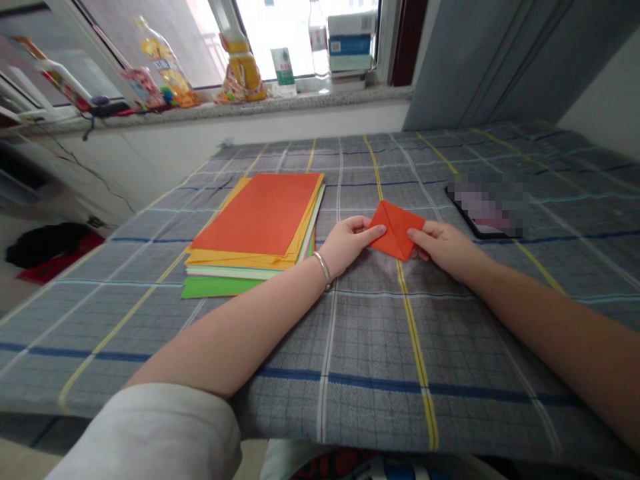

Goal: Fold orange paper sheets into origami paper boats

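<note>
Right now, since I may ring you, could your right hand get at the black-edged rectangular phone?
Probably yes: only grey checked cloth shows between the right hand and phone, though that hand pinches folded orange paper.

Underside of folded paper (397,230) hidden; phone screen (487,210) pixelated.

Bottles (175,75) and stacked boxes (351,45) on the windowsill (310,101).

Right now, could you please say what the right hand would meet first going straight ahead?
The folded orange-red paper that the right hand pinches; beyond it, probably the left hand, though depth is unclear.
</note>
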`<state>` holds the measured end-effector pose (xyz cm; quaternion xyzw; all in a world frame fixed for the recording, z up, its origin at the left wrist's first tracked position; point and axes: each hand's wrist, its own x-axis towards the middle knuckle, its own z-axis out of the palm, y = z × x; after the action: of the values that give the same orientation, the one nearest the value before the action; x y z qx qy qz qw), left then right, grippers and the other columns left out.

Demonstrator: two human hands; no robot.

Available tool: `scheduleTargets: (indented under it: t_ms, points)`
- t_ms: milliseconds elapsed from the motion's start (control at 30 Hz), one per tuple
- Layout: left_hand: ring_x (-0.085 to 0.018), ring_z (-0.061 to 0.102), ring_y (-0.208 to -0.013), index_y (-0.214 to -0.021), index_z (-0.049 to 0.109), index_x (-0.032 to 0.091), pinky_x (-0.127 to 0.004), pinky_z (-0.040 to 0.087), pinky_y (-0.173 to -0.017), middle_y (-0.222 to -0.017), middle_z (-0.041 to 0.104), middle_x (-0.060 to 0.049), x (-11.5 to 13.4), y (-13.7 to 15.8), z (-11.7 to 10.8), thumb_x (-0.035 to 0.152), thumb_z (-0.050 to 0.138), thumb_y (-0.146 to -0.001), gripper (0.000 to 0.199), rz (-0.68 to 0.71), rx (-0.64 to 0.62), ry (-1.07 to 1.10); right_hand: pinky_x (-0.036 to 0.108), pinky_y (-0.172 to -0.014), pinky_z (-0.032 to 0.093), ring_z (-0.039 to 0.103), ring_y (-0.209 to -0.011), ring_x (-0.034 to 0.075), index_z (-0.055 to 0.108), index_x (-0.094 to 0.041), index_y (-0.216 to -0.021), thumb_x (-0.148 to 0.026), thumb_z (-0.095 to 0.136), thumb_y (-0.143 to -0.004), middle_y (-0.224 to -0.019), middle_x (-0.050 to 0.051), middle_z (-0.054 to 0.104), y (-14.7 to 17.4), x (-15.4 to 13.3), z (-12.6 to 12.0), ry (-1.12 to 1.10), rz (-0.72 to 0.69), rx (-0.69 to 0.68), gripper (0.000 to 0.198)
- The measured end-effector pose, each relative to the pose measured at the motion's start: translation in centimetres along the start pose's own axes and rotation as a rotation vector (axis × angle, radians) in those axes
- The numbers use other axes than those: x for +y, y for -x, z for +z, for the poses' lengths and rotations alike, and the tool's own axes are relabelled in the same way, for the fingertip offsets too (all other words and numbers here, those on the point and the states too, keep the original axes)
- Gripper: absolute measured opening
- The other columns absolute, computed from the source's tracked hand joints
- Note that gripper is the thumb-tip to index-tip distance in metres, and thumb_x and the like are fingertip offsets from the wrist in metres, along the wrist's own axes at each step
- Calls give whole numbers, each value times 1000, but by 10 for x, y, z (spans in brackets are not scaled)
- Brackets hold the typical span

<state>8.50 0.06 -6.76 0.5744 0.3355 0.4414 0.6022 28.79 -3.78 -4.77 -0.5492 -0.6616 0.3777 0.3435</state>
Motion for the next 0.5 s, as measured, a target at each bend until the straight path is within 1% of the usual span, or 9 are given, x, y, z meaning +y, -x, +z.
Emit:
scheduleTargets:
  t_ms: [33, 100, 167, 233, 300, 400, 500]
  points:
    - [-8, 54, -67, -77, 62, 15, -23, 41, -69, -75, 64, 2, 0, 0, 0, 41, 80, -74, 33, 0, 0, -3, 34, -56, 45, 53, -52, 17, 56, -26, -63, -61, 57, -83, -55, 1, 59, 0, -1, 0, -2, 3, -14, 41]
    - [-8, 54, -67, -77, 62, 15, -23, 41, -69, -74, 64, 3, 0, -1, 0, 42, 80, -74, 33, 6, -1, -12, 34, -56, 46, 55, -53, 18, 60, -26, -64, -60, 59, -82, -57, 2, 61, 0, -2, 1, 12, -2, -111, 39]
    - [-9, 56, -70, -80, 64, 14, -24, 43, -73, -77, 66, 2, 1, 0, 1, 43, 80, -75, 33, 14, -20, -14, 33, -58, 47, 56, -54, 17, 62, -25, -65, -56, 64, -79, -56, 1, 61, 0, -3, 1, 41, -16, -195, 34]
    - [-10, 59, -74, -86, 67, 14, -25, 45, -77, -82, 69, 1, 4, 2, 2, 41, 80, -75, 32, 3, -82, -42, 32, -57, 46, 54, -53, 16, 61, -24, -65, -53, 65, -78, -56, 0, 59, 0, -2, 2, 47, -30, -180, 33]
    - [-10, 59, -73, -88, 69, 14, -26, 45, -76, -80, 69, 0, 6, 4, 2, 38, 79, -78, 29, -26, -148, -126, 32, -56, 44, 53, -54, 16, 60, -23, -67, -54, 64, -78, -58, 0, 60, -1, -1, 3, 20, -53, -111, 33]
    - [-9, 55, -64, -81, 68, 13, -25, 42, -70, -67, 64, 2, 8, 6, 2, 34, 71, -86, 21, -54, -182, -262, 31, -56, 44, 53, -55, 16, 59, -23, -71, -54, 65, -77, -62, 1, 60, -1, 1, 4, -25, -83, -63, 32]
    - [-9, 52, -60, -77, 65, 14, -24, 41, -67, -63, 61, 3, 8, 5, 1, 33, 67, -88, 22, -60, -213, -265, 31, -54, 43, 53, -54, 15, 58, -23, -69, -53, 65, -76, -61, 0, 58, -2, 2, 4, -30, -85, -91, 32]
